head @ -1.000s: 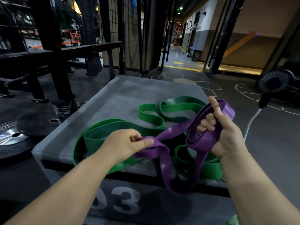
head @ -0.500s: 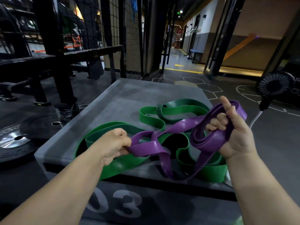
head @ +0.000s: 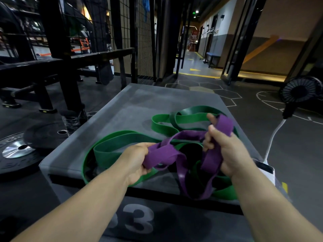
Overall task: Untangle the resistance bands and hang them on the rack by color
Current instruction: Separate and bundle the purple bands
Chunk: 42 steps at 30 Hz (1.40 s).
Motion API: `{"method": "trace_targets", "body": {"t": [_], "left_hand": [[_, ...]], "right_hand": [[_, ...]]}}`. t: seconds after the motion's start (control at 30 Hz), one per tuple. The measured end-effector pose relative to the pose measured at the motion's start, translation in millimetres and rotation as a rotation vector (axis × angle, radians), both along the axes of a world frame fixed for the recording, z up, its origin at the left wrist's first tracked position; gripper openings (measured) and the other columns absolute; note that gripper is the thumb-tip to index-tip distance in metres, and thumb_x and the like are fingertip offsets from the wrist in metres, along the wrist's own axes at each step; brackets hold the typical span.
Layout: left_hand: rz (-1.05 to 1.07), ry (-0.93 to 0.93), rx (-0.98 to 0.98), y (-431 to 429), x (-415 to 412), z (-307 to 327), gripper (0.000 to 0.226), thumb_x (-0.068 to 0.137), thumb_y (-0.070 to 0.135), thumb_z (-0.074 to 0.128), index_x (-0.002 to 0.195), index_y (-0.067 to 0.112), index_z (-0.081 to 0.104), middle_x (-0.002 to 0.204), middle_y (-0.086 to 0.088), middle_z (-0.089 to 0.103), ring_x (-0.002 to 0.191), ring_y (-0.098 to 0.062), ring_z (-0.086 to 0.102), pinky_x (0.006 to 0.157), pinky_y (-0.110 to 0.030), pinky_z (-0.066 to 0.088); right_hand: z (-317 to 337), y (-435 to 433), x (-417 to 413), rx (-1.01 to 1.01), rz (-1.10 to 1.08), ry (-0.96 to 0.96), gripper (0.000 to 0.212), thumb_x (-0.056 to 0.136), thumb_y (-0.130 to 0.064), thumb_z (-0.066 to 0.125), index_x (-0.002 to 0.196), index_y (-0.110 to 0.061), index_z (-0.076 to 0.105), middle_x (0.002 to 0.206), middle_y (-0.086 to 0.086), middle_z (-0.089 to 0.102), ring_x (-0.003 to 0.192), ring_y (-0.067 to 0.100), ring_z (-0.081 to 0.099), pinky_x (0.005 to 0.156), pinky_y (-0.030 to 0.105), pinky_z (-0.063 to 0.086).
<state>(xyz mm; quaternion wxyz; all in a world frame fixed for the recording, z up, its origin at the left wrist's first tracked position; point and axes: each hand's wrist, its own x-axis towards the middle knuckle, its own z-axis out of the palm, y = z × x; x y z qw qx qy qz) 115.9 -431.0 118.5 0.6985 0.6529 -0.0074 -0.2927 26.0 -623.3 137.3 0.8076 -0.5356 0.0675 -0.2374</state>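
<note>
Both my grips are closed on the purple band (head: 168, 152), held just above the grey box (head: 132, 105). My left grip (head: 138, 159) clutches a folded bunch of the strap, fingers curled round it. My right grip (head: 229, 151), held a little higher and off to the right, is wrapped round several gathered layers, with one loop standing up over the index finger. A purple strand runs between the two grips, and a long loop hangs from them down to the box's near edge, crossing over green strap on the way. I cannot tell whether that loop threads through the green or only lies on it.

The green bands (head: 122, 145) lie in loose coils on the box top, in a lighter and a darker shade. One wide loop sits at the left by the front edge, and smaller loops curl toward the far right corner. The box front carries pale numerals reading "03".

On the floor to the left lies a black weight plate (head: 15, 159) with a silver hub. To the right stands a black fan (head: 300, 88), and a white cable (head: 274, 135) runs down to a white device (head: 265, 169) beside the box.
</note>
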Motion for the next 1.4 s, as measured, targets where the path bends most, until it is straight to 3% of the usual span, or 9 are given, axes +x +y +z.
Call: {"method": "trace_targets", "body": {"t": [0.1, 0.17, 0.3, 0.4, 0.57, 0.73, 0.93, 1.13, 1.4], "left_hand": [[-0.030, -0.027, -0.068, -3, -8, 3, 0.034, 0.098, 0.004, 0.035, 0.116, 0.011, 0.062, 0.087, -0.007, 0.066, 0.070, -0.015, 0.055, 0.055, -0.024, 0.037], [-0.047, -0.097, -0.088, -5, -13, 6, 0.033, 0.098, 0.005, 0.036, 0.114, 0.012, 0.063, 0.089, -0.007, 0.068, 0.068, -0.014, 0.057, 0.052, -0.023, 0.040], [-0.067, -0.280, -0.112, -4, -19, 12, 0.035, 0.092, -0.004, 0.035, 0.103, 0.012, 0.066, 0.090, -0.006, 0.072, 0.072, -0.014, 0.063, 0.058, -0.025, 0.050], [-0.130, -0.361, -0.099, -2, -24, 12, 0.026, 0.093, 0.001, 0.044, 0.089, 0.013, 0.067, 0.080, 0.002, 0.070, 0.072, -0.011, 0.063, 0.060, -0.021, 0.048], [-0.156, -0.391, -0.078, -1, -19, 9, 0.019, 0.094, 0.012, 0.055, 0.113, 0.016, 0.059, 0.104, -0.004, 0.069, 0.095, -0.016, 0.067, 0.085, -0.032, 0.054], [-0.063, -0.375, -0.044, -4, -16, 9, 0.021, 0.089, 0.021, 0.065, 0.105, 0.009, 0.058, 0.096, -0.009, 0.070, 0.082, -0.017, 0.068, 0.075, -0.031, 0.054], [-0.059, -0.445, 0.031, -2, -14, 8, 0.032, 0.076, 0.025, 0.077, 0.100, 0.013, 0.059, 0.090, -0.007, 0.071, 0.081, -0.020, 0.070, 0.076, -0.038, 0.058], [-0.175, -0.454, -0.025, 2, -17, 9, 0.019, 0.085, 0.015, 0.071, 0.099, 0.011, 0.059, 0.088, -0.005, 0.069, 0.076, -0.014, 0.066, 0.071, -0.031, 0.053], [-0.289, -0.356, 0.002, 5, -10, 12, 0.034, 0.080, 0.015, 0.074, 0.111, 0.015, 0.058, 0.100, -0.008, 0.071, 0.078, -0.014, 0.069, 0.066, -0.023, 0.053]], "right_hand": [[-12, 21, 9, -0.195, -0.024, 0.220, 0.006, 0.093, -0.012, 0.059, 0.090, -0.017, 0.059, 0.064, 0.004, 0.054, 0.045, 0.009, 0.043, 0.047, 0.022, 0.037], [-17, 33, 13, -0.270, -0.038, 0.292, 0.013, 0.089, -0.023, 0.067, 0.084, -0.016, 0.058, 0.057, 0.001, 0.056, 0.044, 0.010, 0.046, 0.049, 0.025, 0.041], [-13, 44, 14, -0.377, -0.044, 0.348, 0.030, 0.081, -0.032, 0.076, 0.087, -0.007, 0.061, 0.055, -0.002, 0.058, 0.045, 0.011, 0.049, 0.048, 0.023, 0.041], [-10, 48, 12, -0.408, 0.014, 0.349, 0.021, 0.080, -0.027, 0.077, 0.080, -0.008, 0.067, 0.053, -0.006, 0.060, 0.043, 0.007, 0.051, 0.045, 0.017, 0.039], [-6, 50, 12, -0.412, 0.029, 0.338, 0.026, 0.080, -0.029, 0.077, 0.085, -0.005, 0.069, 0.050, -0.009, 0.059, 0.041, 0.002, 0.050, 0.044, 0.016, 0.038], [0, 47, 8, -0.401, 0.083, 0.326, 0.026, 0.078, -0.032, 0.075, 0.077, -0.009, 0.062, 0.052, -0.007, 0.058, 0.043, 0.005, 0.050, 0.044, 0.018, 0.039], [-7, 53, 7, -0.428, 0.161, 0.329, 0.062, 0.054, -0.048, 0.082, 0.095, -0.003, 0.070, 0.084, 0.013, 0.073, 0.075, 0.032, 0.069, 0.071, 0.040, 0.054], [-2, 49, 8, -0.371, 0.019, 0.333, 0.025, 0.089, -0.021, 0.070, 0.069, -0.006, 0.064, 0.057, 0.007, 0.055, 0.048, 0.015, 0.049, 0.048, 0.023, 0.042], [2, 45, 9, -0.124, -0.071, 0.353, 0.029, 0.088, -0.008, 0.066, 0.060, -0.008, 0.058, 0.049, 0.005, 0.052, 0.039, 0.014, 0.045, 0.042, 0.021, 0.039]]}}
